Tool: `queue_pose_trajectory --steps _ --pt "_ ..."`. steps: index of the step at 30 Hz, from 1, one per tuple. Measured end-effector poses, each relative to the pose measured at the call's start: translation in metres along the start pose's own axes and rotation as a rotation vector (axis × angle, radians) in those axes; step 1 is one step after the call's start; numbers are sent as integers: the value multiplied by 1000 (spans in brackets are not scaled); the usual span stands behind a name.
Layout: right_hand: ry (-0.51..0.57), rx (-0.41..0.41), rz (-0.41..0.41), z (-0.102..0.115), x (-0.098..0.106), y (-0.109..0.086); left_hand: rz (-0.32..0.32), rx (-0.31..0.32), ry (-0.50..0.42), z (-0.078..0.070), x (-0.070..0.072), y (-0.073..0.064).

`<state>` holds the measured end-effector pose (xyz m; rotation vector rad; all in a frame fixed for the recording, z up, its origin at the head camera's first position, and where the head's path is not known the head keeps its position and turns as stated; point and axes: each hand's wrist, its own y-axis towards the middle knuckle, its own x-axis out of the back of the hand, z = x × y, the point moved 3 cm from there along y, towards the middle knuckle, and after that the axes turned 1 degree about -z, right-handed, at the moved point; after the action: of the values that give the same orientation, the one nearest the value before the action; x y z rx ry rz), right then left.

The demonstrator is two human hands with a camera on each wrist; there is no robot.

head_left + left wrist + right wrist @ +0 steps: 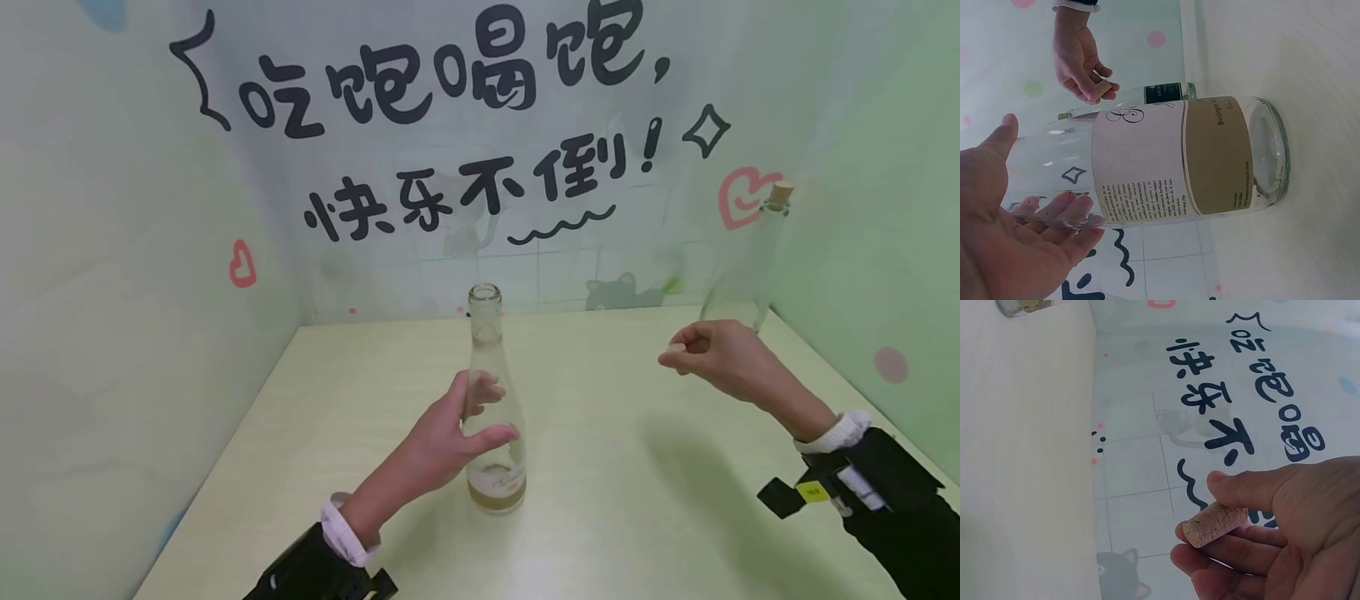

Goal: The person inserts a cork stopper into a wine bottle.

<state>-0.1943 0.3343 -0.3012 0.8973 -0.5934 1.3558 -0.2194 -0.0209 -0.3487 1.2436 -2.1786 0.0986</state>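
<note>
An open-necked clear glass bottle stands upright on the table, with a white and tan label low on its body. My left hand holds it around the middle, thumb across the near side and fingers behind, showing through the glass. Off to the right and raised above the table, my right hand pinches a cork between thumb and fingers. Most of the cork shows in the right wrist view, one end covered by the thumb.
A second clear bottle with a cork stopper in its mouth stands at the table's back right corner, partly behind my right hand. A printed backdrop rises behind the pale table, with side walls left and right.
</note>
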Motion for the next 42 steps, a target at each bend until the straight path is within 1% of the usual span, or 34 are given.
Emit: queue_pose_trajectory --steps 8,12,15,22,25,30,35,42 --pt "13 -8 -12 5 2 -6 46 -35 4 -10 -15 -1" --pt "16 -2 -12 13 5 -5 59 -38 -1 -15 -20 0" --pt "11 3 -21 19 7 -5 66 -43 -21 -18 -23 0" --pt "29 15 -23 30 9 -6 76 -58 -42 -24 -30 -5" --pt "27 42 -51 38 12 -8 87 -72 -40 -27 -35 -6" --pt "22 85 -124 60 26 -10 109 -99 -44 -33 -44 -9" --pt "36 117 -198 89 41 -15 121 -113 -48 -38 -51 -13" --pt "110 197 -314 135 49 -30 106 -133 -10 -40 -53 -16"
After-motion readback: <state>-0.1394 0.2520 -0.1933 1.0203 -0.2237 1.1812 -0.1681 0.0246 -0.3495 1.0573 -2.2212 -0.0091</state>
